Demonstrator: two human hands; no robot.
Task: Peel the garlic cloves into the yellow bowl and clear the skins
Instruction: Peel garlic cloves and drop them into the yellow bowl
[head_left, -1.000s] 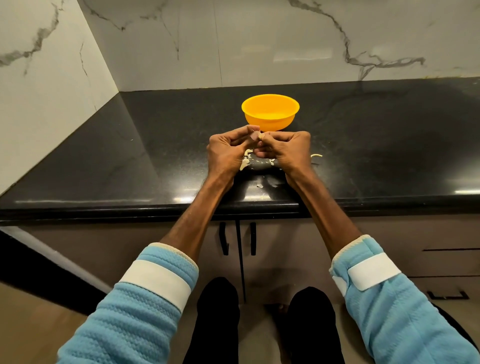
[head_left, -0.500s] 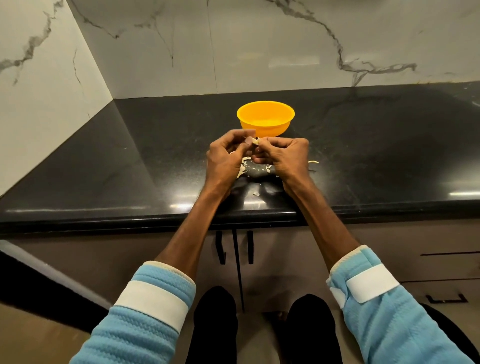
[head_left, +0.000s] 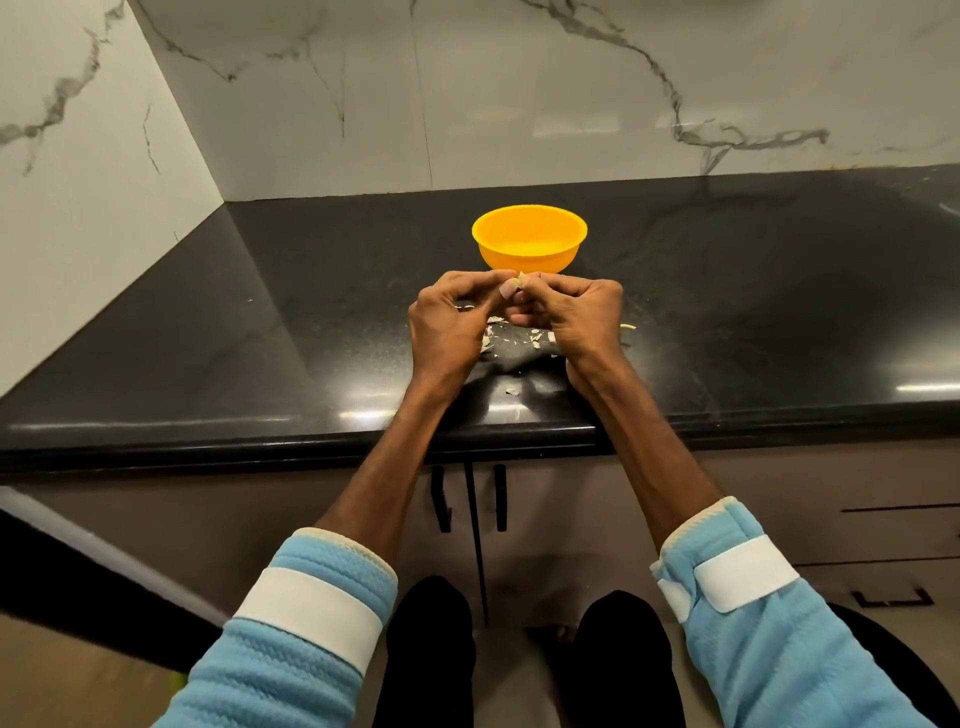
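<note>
A yellow bowl (head_left: 529, 244) stands on the black countertop (head_left: 260, 332), just beyond my hands. My left hand (head_left: 451, 325) and my right hand (head_left: 582, 317) meet fingertip to fingertip in front of the bowl, both pinching one small pale garlic clove (head_left: 515, 282). Most of the clove is hidden by my fingers. Several papery garlic skin scraps (head_left: 511, 340) lie scattered on the counter under and between my hands. A thin pale sliver (head_left: 627, 326) lies right of my right hand.
Marble walls close off the back and left of the counter, forming a corner at the back left. The counter's front edge (head_left: 311, 441) runs below my wrists, with cabinet doors and black handles (head_left: 470, 499) underneath. My legs show at the bottom.
The view has tilted slightly, so bowl and hands sit lower in frame. My hands stay together on the clove, fingers shifting a little.
</note>
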